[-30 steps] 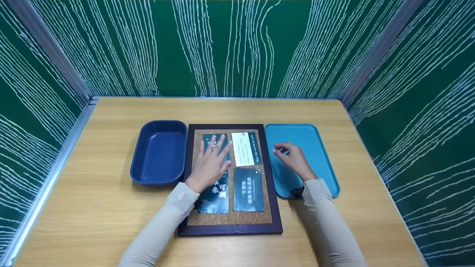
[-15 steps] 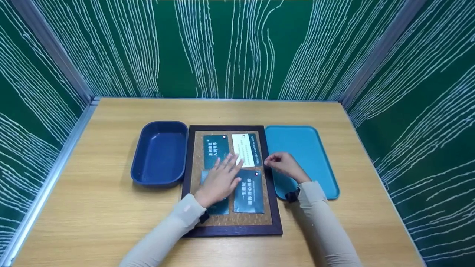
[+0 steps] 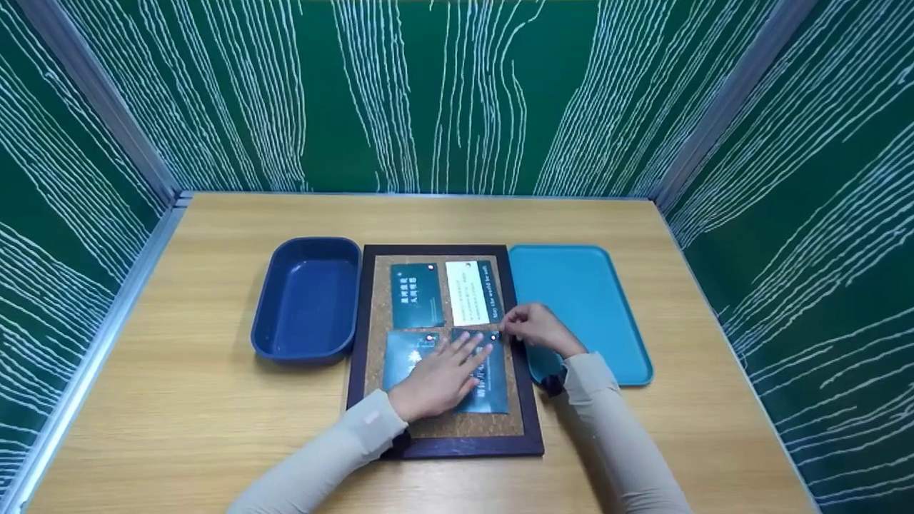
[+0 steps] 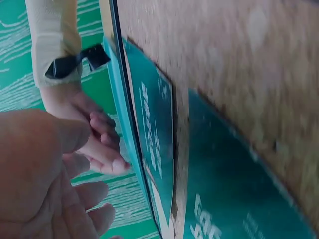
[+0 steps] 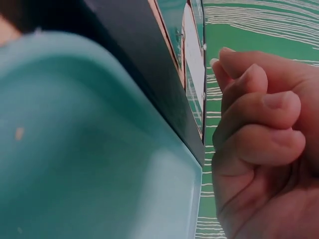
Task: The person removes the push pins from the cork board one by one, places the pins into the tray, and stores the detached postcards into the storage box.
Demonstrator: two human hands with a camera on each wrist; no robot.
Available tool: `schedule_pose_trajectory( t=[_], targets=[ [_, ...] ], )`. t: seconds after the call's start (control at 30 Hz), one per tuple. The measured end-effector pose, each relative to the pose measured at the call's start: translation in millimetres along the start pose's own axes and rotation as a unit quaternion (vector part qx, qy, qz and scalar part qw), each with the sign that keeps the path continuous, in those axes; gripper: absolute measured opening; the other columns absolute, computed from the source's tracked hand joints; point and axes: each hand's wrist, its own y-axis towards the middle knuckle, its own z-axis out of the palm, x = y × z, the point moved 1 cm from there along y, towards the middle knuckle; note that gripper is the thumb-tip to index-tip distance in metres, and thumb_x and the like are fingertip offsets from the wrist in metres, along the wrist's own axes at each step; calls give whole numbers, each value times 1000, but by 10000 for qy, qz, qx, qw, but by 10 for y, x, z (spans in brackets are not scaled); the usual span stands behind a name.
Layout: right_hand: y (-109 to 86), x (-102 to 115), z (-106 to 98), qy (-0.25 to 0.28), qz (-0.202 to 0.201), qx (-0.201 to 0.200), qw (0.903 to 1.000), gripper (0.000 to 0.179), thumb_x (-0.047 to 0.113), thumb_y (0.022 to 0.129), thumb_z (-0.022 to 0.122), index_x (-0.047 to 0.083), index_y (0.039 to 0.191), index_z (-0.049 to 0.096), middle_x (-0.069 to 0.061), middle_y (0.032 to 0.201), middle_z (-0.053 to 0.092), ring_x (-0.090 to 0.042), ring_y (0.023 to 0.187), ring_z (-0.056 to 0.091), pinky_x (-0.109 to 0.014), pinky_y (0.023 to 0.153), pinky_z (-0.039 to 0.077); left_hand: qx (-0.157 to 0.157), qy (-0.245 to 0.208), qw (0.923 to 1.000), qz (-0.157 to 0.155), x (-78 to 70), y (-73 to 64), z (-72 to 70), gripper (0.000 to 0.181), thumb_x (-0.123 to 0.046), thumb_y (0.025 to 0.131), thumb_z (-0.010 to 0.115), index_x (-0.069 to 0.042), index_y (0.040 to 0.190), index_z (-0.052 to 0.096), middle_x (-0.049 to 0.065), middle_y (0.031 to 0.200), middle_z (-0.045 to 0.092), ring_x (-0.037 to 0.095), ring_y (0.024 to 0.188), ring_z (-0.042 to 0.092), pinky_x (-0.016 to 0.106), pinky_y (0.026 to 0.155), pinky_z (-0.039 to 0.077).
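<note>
A framed corkboard (image 3: 468, 426) carries a green card (image 3: 414, 303) at upper left, a white-and-green card (image 3: 468, 293) at upper right, a card (image 3: 403, 360) at lower left and another (image 3: 496, 389) at lower right. Small pale pins (image 3: 430, 267) show near the cards' far edges. My left hand (image 3: 437, 382), fingers spread and relaxed, overlaps both lower cards. By the board's right edge is my right hand (image 3: 539, 330), its fingers loosely curled and thumb near the index tip; nothing shows between them in the right wrist view.
Left of the board stands a deep dark-blue basin (image 3: 307, 307). A flat light-blue tray (image 3: 593, 300) lies against its right side. Green panels (image 3: 471, 93) with white wavy lines enclose the back and sides of the wooden table (image 3: 171, 400).
My left hand has slid from the upper left card down and right over the lower cards. My right hand has moved left and nearer, from over the tray to the board's edge.
</note>
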Motion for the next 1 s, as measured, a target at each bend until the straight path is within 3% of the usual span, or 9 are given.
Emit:
schedule_pose_trajectory(
  t=[0.17,0.43,0.83,1.0],
  targets=[
    [9,2,44,-91,59,61,9999,16,22,91,62,9,90,72,-2,68,62,-9,47,45,-21,43,37,264,-214,9993,165,-43,-5,38,55,-35,104,34,-20,155,20,6,161,19,25,148,17,51,118,22],
    [38,-16,91,-153,74,170,9997,15,19,91,62,9,90,73,0,64,58,-9,46,46,-21,43,39,354,-123,9986,366,-73,13,72,52,-32,105,35,-17,154,24,7,159,24,25,147,21,50,117,26],
    [38,-40,124,100,19,283,9995,19,26,91,65,8,86,70,1,62,57,-9,42,48,-20,40,39,740,-129,9967,298,-53,56,140,51,-32,105,34,-17,153,27,5,160,24,21,148,21,44,117,28],
    [43,-51,133,140,58,303,9994,19,25,90,65,8,85,69,0,63,57,-9,43,49,-20,40,40,796,-175,9959,404,-49,42,139,50,-30,105,36,-16,152,29,6,159,24,23,147,22,43,116,31]
  ],
)
